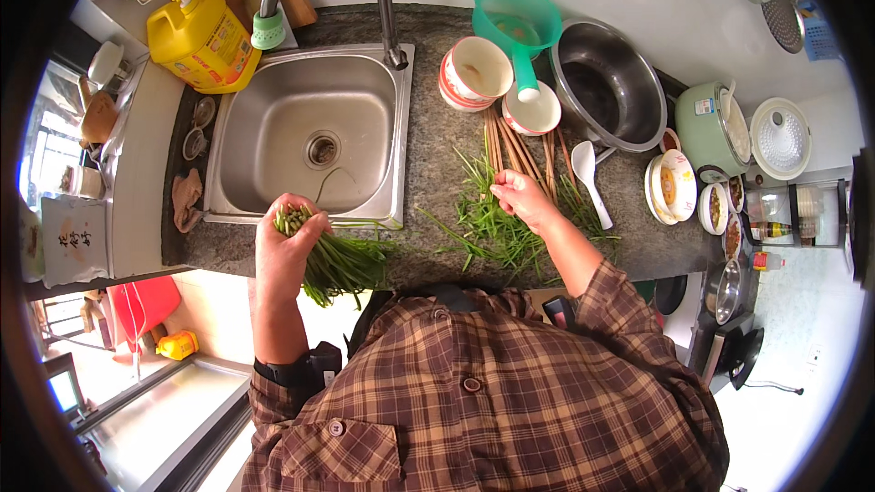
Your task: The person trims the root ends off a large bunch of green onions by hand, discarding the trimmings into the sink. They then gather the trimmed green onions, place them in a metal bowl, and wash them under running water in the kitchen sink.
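Observation:
My left hand (284, 239) grips a thick bunch of long green stems (345, 263), perhaps chives, at the front right corner of the steel sink (307, 116). The cut stem ends poke up through my fist, and the leaves hang over the counter edge. Over a loose pile of green leaves and stalks (502, 229) is my right hand (523, 198), thumb and fingertips pinched together. Whether a leaf sits between them cannot be told. Several wooden chopsticks (519, 147) lie just beyond that hand, and a white rice spoon (589, 178) rests to its right.
Behind the pile stand stacked bowls (476, 72), a green plastic strainer (523, 10) and a large steel basin (608, 82). A rice cooker (707, 130) and small dishes (714, 208) line the right. A yellow jug (198, 41) stands behind the sink, below the faucet (386, 7).

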Motion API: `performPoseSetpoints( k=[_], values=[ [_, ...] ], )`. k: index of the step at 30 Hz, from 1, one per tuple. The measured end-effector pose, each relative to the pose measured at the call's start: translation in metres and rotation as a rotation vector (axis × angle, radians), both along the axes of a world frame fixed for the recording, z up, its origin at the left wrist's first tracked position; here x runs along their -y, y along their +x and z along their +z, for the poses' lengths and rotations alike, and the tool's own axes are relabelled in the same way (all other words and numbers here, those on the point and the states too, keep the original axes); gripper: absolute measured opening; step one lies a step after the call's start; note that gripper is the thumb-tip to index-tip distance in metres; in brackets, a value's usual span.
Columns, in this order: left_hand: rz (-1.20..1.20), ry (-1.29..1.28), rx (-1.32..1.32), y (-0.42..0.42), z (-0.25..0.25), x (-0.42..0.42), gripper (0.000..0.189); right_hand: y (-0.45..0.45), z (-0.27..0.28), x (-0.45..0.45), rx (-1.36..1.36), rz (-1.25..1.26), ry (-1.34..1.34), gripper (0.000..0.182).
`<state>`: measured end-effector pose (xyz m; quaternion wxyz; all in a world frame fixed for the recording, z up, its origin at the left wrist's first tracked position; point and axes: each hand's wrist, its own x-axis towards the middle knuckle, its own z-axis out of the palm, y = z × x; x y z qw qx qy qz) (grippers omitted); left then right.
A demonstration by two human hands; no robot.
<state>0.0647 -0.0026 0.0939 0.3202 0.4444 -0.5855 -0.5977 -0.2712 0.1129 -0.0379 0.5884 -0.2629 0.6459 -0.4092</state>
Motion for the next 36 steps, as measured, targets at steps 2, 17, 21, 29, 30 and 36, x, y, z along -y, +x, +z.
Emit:
performPoseSetpoints(
  k=[2,17,21,29,30,36],
  values=[
    [-0.024,0.004,-0.014,-0.005,-0.006,0.001,0.008,-0.002,0.005,-0.007,0.124,-0.050,-0.004,0.013],
    [-0.302,0.200,0.046,-0.070,-0.025,-0.011,0.032,0.044,0.049,-0.022,0.108,0.238,-0.171,0.012],
    [-0.387,0.138,0.097,-0.079,-0.034,-0.012,0.011,0.056,0.052,-0.020,-0.035,0.342,-0.228,0.013],
    [0.062,-0.151,0.205,-0.032,0.006,0.011,0.005,0.011,0.045,-0.043,-0.295,0.343,-0.167,0.016],
    [0.107,-0.250,0.240,-0.020,0.015,0.016,0.006,0.001,0.042,-0.048,-0.347,0.275,-0.130,0.015],
    [0.380,-0.638,0.427,0.018,0.061,0.011,0.006,-0.031,0.008,-0.061,-0.664,0.038,-0.059,0.014]
  ],
)
